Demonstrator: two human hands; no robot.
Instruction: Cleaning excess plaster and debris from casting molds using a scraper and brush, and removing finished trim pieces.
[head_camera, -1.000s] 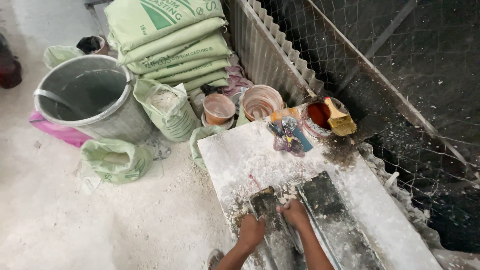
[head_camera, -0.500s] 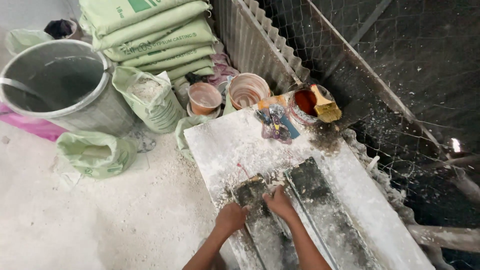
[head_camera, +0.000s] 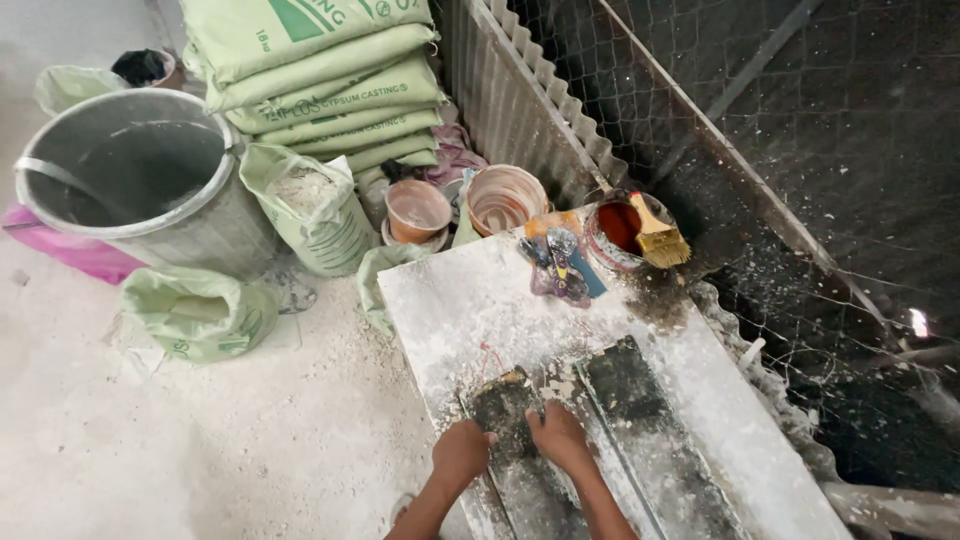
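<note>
Where the white-dusted table (head_camera: 470, 300) meets the person's body, two long dark moulds lie side by side, running away from the viewer, and both hands press down on the nearer-left mould (head_camera: 505, 410). The left hand (head_camera: 462, 452) grips its left edge, fingers curled over the rim; the right hand (head_camera: 558, 436) lies flatter on its right side, fingers bent down onto the dark surface. Neither hand is clenched into a fist — both are partly closed against the mould, apart from each other but close, and it looks as though they steady or press it against the table. The second mould (head_camera: 630, 385) lies just beside it, untouched.

At the far end of the table sits a red-stained pot (head_camera: 615, 232) with a yellow brush (head_camera: 655, 235) resting across its rim, kept within reach yet well apart from the hands. On the floor stand a metal bin (head_camera: 140, 175), stacked green sacks (head_camera: 320, 70), an opened sack of white powder (head_camera: 305, 205) and two plastic bowls (head_camera: 418, 210) — supplies grouped near the table.
</note>
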